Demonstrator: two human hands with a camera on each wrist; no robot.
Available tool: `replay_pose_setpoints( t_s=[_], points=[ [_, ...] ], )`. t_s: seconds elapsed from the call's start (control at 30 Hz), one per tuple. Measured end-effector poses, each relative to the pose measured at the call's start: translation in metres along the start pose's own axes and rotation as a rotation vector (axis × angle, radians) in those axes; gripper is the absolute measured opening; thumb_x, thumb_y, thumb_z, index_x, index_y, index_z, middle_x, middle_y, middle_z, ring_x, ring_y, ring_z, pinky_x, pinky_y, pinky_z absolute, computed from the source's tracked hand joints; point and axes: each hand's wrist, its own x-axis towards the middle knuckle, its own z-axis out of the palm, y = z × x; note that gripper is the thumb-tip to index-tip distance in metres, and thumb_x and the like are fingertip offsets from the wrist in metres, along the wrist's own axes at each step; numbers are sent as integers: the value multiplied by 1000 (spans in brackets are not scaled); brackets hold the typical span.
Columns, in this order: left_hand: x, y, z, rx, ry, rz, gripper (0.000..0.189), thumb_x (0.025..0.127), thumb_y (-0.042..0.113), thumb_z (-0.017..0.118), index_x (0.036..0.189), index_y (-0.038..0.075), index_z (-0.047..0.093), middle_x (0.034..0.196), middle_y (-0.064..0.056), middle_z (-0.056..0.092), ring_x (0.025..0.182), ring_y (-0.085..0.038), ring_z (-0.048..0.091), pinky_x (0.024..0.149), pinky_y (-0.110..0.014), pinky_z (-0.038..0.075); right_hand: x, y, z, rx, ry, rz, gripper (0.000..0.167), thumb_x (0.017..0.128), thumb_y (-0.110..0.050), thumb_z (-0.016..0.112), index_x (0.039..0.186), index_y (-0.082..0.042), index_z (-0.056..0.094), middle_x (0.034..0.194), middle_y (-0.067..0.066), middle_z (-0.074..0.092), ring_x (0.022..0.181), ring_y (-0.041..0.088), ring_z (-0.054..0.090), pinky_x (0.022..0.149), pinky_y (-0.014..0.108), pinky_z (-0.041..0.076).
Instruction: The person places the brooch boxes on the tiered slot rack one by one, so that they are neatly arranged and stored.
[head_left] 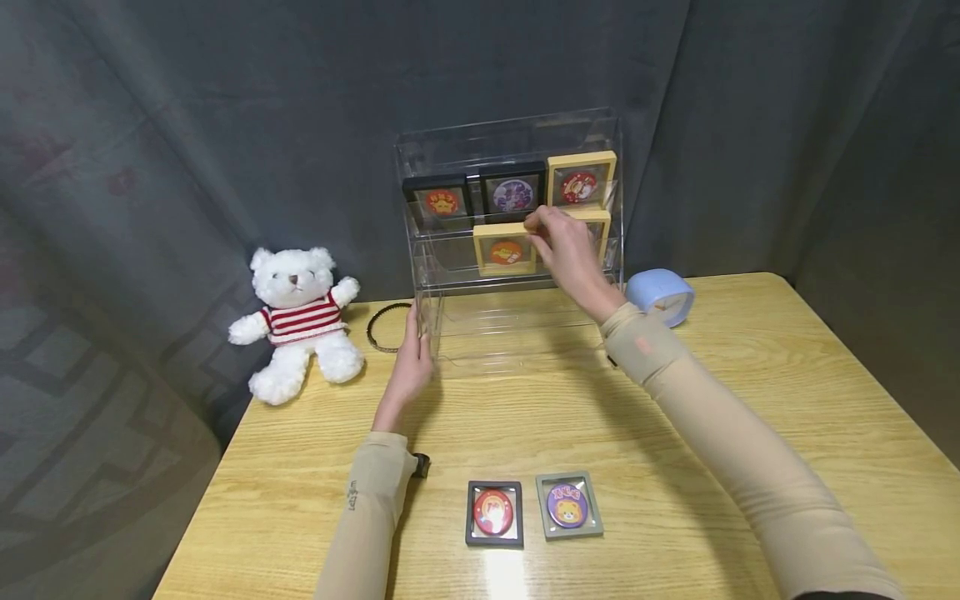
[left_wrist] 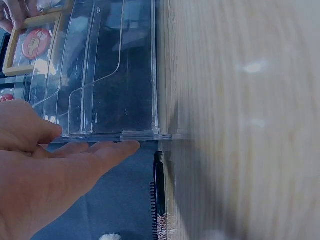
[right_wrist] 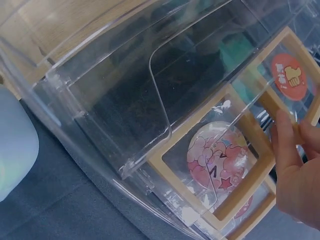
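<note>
A clear acrylic display rack (head_left: pixel 480 325) stands at the back of the table. My left hand (head_left: pixel 408 362) holds its left side panel, the thumb at the front edge and the fingers straight along the outside. Between thumb and fingers, my right hand (head_left: pixel 566 250) pinches the upper right corner of a yellow-framed badge (head_left: pixel 506 252) with an orange-red face, in the second tier. Beside it another yellow-framed badge (right_wrist: pixel 217 157), pink, is partly hidden by that hand in the head view. The top tier has two black-framed badges (head_left: pixel 441 202) and a yellow-framed one (head_left: pixel 580 185).
A black-framed red badge (head_left: pixel 493 512) and a grey-framed purple badge (head_left: pixel 567 506) lie near the front. A white teddy bear (head_left: pixel 296 321) in a striped sweater sits left. A dark toothed headband (head_left: pixel 372 325) lies beside the rack, and a blue clock (head_left: pixel 660 296) stands right.
</note>
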Motion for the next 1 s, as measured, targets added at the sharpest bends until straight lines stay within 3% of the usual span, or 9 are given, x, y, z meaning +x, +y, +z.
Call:
replay_pose_setpoints(
  t_s=[0.3,0.77,1.0],
  points=[
    [0,-1,0,-5,-7,3,67,112,-4,30,172,7,1,175,-25,12,156,-47,24,130,-56,20,-3,0,0,-25,45,-62,17,97,4,75,113,3,72,106,20,70,92,34,66,80,48,58],
    [0,-2,0,-6,1,15,67,112,-5,30,172,6,1,175,-27,13,150,-52,34,126,-59,29,-5,-3,-3,-85,58,-66,18,98,7,72,114,0,75,119,19,72,104,38,67,86,53,59],
    [0,-2,0,-5,-3,5,67,113,-4,30,172,7,1,175,-26,13,156,-46,25,130,-56,22,-10,-2,-3,-95,57,-69,22,98,6,71,119,0,74,118,19,71,93,36,65,74,50,57]
  ],
)
